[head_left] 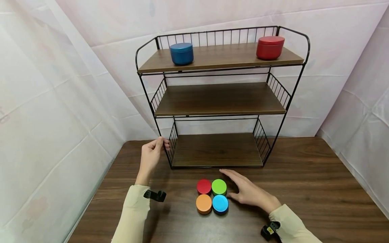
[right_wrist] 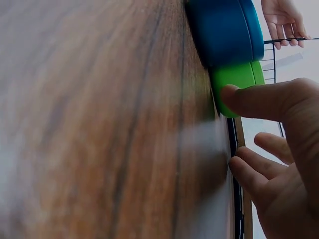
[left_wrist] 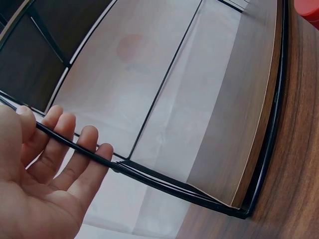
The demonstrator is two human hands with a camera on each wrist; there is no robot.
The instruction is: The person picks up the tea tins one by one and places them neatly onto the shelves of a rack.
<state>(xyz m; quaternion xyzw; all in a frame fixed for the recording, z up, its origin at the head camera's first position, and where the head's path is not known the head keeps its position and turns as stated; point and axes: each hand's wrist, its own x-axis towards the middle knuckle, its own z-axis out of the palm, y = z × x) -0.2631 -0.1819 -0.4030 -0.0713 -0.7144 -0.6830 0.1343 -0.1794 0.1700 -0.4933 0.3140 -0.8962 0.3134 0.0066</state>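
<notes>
My left hand (head_left: 152,152) holds the front left post of a black wire shelf rack (head_left: 209,166). In the left wrist view its fingers (left_wrist: 65,144) pass behind the thin black rod, with the thumb on the near side. My right hand (head_left: 247,189) is spread just right of a green round tin (head_left: 219,186); in the right wrist view the thumb (right_wrist: 249,99) overlaps that tin. Grouped with it on the table are a red tin (head_left: 203,186), an orange tin (head_left: 203,204) and a light-blue-lidded tin (head_left: 220,204).
The rack has three brown wooden shelves. On its top shelf (head_left: 225,55) stand a blue tin (head_left: 181,54) at the left and a red tin (head_left: 270,48) at the right. A pale cloth (head_left: 76,101) hangs behind and beside the dark wooden table (head_left: 319,182).
</notes>
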